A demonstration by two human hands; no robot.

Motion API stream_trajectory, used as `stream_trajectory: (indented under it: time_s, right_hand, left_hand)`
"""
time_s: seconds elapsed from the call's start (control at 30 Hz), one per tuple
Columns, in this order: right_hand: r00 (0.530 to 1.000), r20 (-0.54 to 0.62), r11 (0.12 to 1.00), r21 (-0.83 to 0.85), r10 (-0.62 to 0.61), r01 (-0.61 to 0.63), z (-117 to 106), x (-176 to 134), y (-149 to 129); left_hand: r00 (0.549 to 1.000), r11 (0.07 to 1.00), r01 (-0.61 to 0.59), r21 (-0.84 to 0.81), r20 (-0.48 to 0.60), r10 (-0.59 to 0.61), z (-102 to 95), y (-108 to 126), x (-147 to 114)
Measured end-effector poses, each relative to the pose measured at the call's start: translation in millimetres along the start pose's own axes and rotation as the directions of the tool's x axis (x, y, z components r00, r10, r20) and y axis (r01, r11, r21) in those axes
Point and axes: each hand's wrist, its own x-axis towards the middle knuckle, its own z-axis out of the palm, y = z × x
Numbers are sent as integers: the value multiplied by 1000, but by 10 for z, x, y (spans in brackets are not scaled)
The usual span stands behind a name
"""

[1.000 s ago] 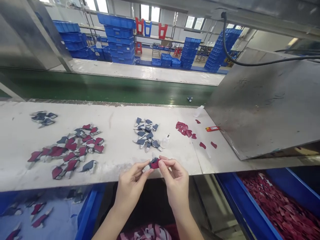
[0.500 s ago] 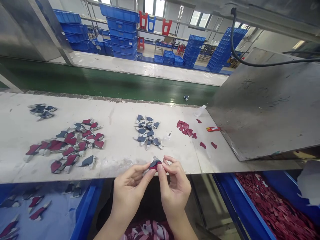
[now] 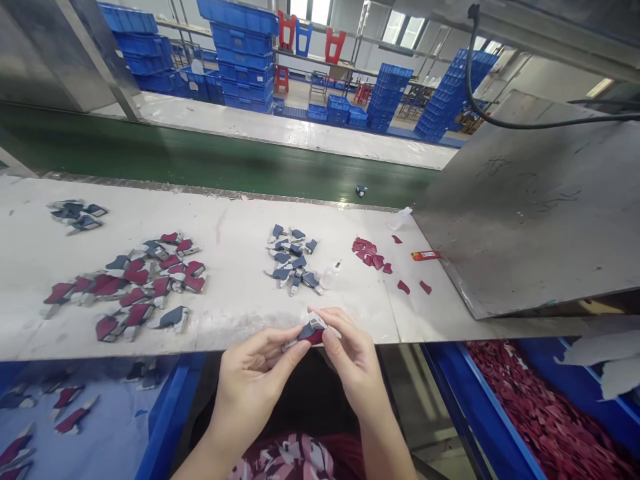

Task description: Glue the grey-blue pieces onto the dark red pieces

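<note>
Both hands meet over the front edge of the white worktable. My left hand point(image 3: 253, 377) pinches the left end of a small blue, dark red and grey-white part point(image 3: 314, 329) between thumb and fingers. From the other side my right hand point(image 3: 353, 360) grips its right end, thumb in front and fingers behind, covering that end. Beyond the hands lies a cluster of blue-and-white parts point(image 3: 293, 257), with a small clear bottle with a thin tip point(image 3: 331, 275) at its right. Loose dark red pieces point(image 3: 369, 253) are scattered farther right.
Red-and-blue parts point(image 3: 135, 280) are piled left, with a blue group point(image 3: 76, 215) beyond. Blue bins stand below the table: one left point(image 3: 167, 413), one right point(image 3: 493, 417) with red pieces. A green belt point(image 3: 225, 170) carries one part point(image 3: 361, 191). A metal panel point(image 3: 530, 220) borders the right.
My right thumb has shifted right off the part's front, and its fingers now reach over the top. The held part shows more of its blue and white faces. The part on the belt moved left.
</note>
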Motion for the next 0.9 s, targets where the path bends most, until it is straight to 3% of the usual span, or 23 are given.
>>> stream_trajectory:
  time_s: [0.07,0.3,0.43,0.67,0.9]
  right_hand:
    - [998,53,999,16,42,-43,-18,-1,-4]
    - [991,-108,957,-288,-78,44,127,-78,30]
    - [985,-105,931,-353,-134,89,143,-79,31]
    - [989,-10,945,-297,-148,138,77,-72,-19]
    - [990,-24,962,-239,-140,130,116,-81,7]
  left_hand:
    - [999,999,-29,26,21,29,-4,-20,0]
    - [987,970,-158,184,-10,163,27,-100,-85]
    - [995,987,-81,139,-50,89,73,-63,-101]
    - [1000,999,0,37,-1,0,40,-26,-23]
    - [999,988,-41,146,-15,44,28,-56,-60]
